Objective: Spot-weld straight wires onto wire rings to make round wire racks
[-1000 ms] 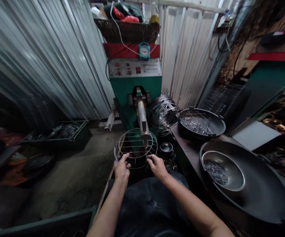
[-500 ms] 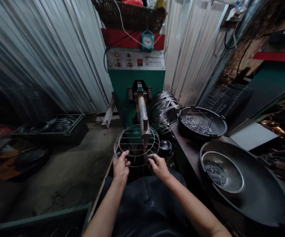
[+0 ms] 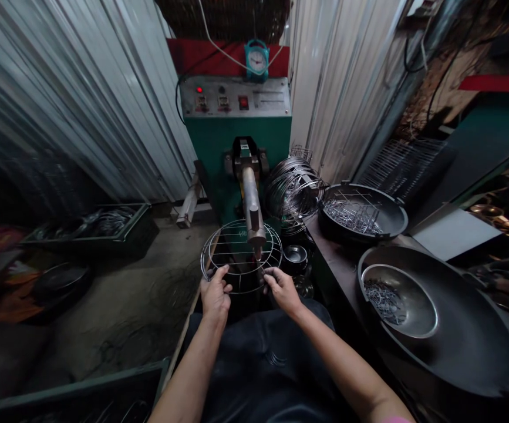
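A round wire rack [image 3: 230, 252], two rings with thin cross bars, lies level under the rod-shaped upper arm [image 3: 252, 205] of a green machine. My left hand [image 3: 215, 296] grips the near left rim, thumb on top. Near the right front of the rim, my right hand [image 3: 282, 289] is closed in a pinch just below the pointed metal tip [image 3: 258, 254] of that arm. What the right fingertips pinch is too small to make out. The lower part of the machine beneath the rack is dark.
Wire rings [image 3: 296, 191] hang in a bundle right of the machine. A black pan [image 3: 393, 216] holds thin wire pieces; a large wok [image 3: 465, 335] holds a steel bowl [image 3: 421, 305] of short wire bits. A crate [image 3: 126, 238] stands left, a clock [image 3: 256, 60] above the control panel.
The camera view has shifted slightly. My right fingertips are a little closer to the machine's tip. The left hand keeps its grip on the wire rack.
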`<state>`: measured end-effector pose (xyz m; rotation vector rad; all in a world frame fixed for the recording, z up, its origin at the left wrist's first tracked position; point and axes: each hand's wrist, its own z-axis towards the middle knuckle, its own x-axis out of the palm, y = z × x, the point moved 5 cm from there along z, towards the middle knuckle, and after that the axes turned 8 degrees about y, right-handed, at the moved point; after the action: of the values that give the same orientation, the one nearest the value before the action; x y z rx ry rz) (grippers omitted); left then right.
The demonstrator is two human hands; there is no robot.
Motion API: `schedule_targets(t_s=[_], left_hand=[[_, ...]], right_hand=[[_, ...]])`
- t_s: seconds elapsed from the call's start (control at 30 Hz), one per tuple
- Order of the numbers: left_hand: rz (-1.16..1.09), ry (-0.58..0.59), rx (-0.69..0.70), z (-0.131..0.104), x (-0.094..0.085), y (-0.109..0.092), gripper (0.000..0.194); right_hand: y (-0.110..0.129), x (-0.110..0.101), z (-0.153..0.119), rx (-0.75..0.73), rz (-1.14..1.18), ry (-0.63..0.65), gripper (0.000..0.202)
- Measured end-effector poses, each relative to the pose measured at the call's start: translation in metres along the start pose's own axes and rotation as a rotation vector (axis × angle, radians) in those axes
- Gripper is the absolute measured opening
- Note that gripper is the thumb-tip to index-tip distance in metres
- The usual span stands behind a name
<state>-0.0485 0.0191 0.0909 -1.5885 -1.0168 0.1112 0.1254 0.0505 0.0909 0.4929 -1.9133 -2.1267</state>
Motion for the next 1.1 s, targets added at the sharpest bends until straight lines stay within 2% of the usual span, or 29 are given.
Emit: schedule_targets(t_s=[0.33, 0.73, 0.87, 0.93, 1.0, 1.1], left_hand=[[-0.002, -0.03, 0.012, 0.009, 0.003, 0.0, 0.041], [0.058, -0.128, -0.049, 0.015, 0.003, 0.001, 0.038], [0.064, -0.09, -0.154, 0.009, -0.004, -0.002, 0.037], [0.056, -0.036, -0.217, 0.008, -0.01, -0.006, 0.036], [0.064, -0.024, -0.251, 0.011, -0.018, -0.01, 0.034], [0.076, -0.017, -0.275, 0.018, -0.026, -0.015, 0.033]], right_hand=[[0.006, 0.0, 0.014, -0.019, -0.002, 0.006, 0.015], [0.009, 0.001, 0.021, 0.022, 0.007, 0.022, 0.016], [0.008, -0.017, -0.007, -0.03, -0.157, -0.076, 0.022], [-0.004, -0.026, -0.031, -0.03, -0.301, -0.077, 0.017], [-0.03, -0.026, -0.058, 0.076, -0.406, 0.031, 0.008], [-0.073, -0.01, -0.096, 0.257, -0.455, 0.177, 0.029]])
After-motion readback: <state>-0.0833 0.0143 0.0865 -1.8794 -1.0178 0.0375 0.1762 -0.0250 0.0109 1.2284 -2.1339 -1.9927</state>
